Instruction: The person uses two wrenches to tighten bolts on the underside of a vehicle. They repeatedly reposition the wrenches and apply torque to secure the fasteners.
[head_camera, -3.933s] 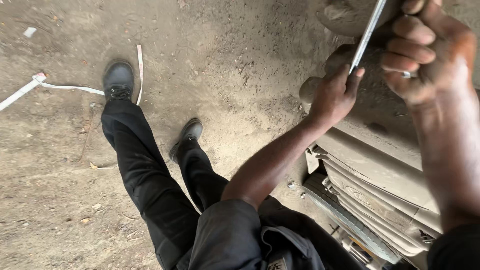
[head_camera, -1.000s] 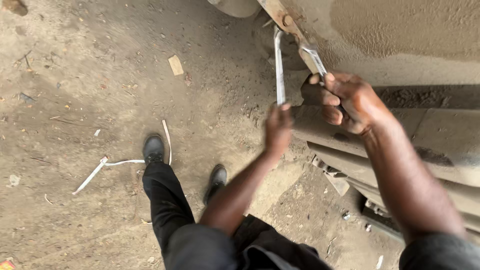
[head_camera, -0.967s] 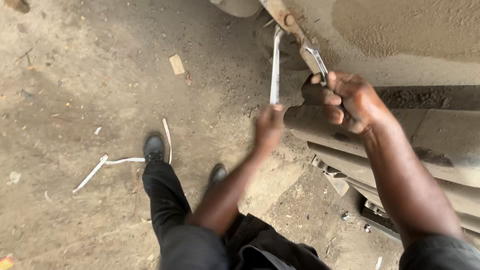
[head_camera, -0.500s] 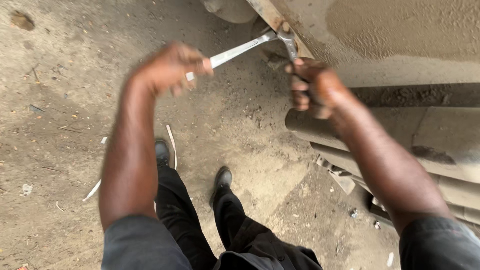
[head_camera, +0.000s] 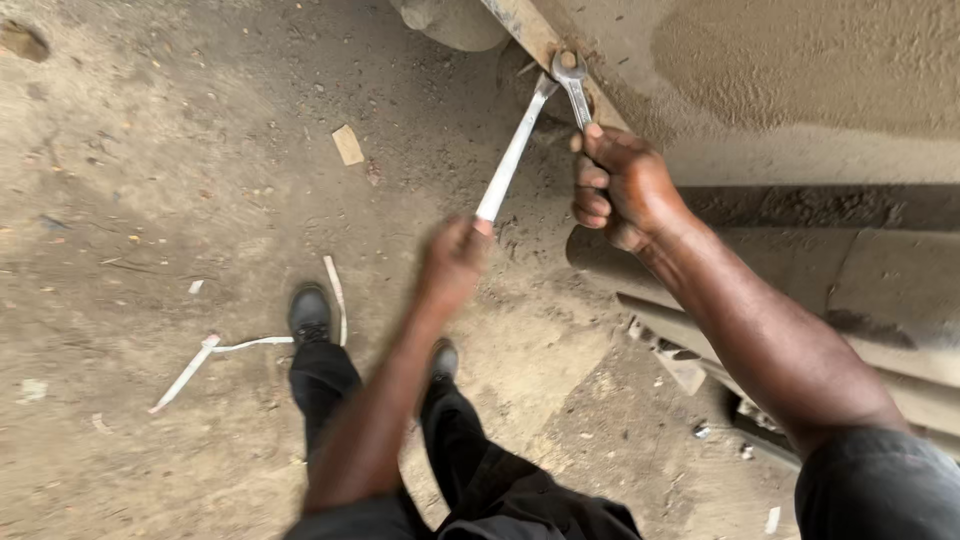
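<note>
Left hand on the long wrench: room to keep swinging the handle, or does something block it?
Probably yes. The left hand grips the end of the long wrench over open dirt floor. The right hand, on the short wrench, sits to the other side.

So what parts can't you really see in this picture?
- Head view: the left hand is motion-blurred, so its grip on the long wrench is unclear.
- The fastener under the short wrench is hidden by the wrench heads.
- The right hand covers that wrench's handle.
- The dusty metal body is cut off by the top and right edges.
</note>
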